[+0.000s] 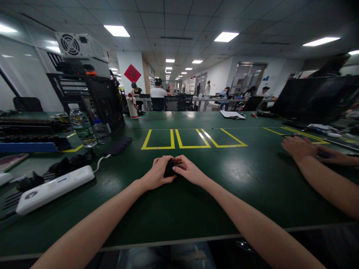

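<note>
Both my hands rest together on the green table [179, 209], just below the middle yellow box. My left hand [157, 175] and my right hand [187, 171] are closed around a small black object [169, 168] held between them. Its shape is mostly hidden by my fingers, so I cannot make out what it is. Three yellow taped boxes [193, 139] lie on the table beyond my hands.
A white power strip [53, 188] with black cables lies at left, near water bottles [83, 129] and an open computer case [103, 102]. A co-worker's hands [305, 149] rest on the table at right, beside a dark monitor [311, 97]. Other people sit at far desks.
</note>
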The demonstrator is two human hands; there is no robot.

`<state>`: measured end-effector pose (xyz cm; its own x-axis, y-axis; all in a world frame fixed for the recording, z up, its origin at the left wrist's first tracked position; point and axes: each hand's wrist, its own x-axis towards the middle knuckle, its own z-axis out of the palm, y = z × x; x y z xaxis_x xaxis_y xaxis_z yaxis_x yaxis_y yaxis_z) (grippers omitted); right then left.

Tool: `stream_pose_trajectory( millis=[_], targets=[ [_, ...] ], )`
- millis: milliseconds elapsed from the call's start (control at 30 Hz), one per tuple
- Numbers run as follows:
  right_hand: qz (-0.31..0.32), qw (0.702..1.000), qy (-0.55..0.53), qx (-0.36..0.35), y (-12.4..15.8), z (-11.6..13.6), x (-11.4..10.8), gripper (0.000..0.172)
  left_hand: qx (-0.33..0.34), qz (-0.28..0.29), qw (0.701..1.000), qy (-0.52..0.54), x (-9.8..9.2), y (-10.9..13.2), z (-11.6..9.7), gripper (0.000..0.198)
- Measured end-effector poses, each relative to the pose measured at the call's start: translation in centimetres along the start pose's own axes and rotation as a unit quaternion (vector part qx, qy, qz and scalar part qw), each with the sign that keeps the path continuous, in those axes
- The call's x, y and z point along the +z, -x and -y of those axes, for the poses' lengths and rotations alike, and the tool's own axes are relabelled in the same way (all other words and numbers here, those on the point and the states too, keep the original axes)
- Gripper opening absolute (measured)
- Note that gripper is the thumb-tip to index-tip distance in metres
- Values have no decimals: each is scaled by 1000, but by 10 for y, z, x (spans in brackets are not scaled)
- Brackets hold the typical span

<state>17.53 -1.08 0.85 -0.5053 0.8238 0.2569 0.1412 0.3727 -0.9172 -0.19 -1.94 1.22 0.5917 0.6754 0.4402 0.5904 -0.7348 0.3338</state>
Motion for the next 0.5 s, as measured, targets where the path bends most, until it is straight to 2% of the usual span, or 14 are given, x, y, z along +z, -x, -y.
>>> stream_pose_trajectory(
  millis=[133, 333, 500],
  targets=[
    [21, 1000, 8, 15, 1, 1, -1, 28, -1, -1, 1000, 0, 1, 1, 1, 56],
    [30, 999, 4, -11, 1, 0, -1, 30, 3, -5, 1000, -4, 2, 1, 0, 54],
    [15, 999, -1, -30, -1, 0, -1, 18, 3, -4, 1000, -6, 1, 0, -1, 54]
  ],
)
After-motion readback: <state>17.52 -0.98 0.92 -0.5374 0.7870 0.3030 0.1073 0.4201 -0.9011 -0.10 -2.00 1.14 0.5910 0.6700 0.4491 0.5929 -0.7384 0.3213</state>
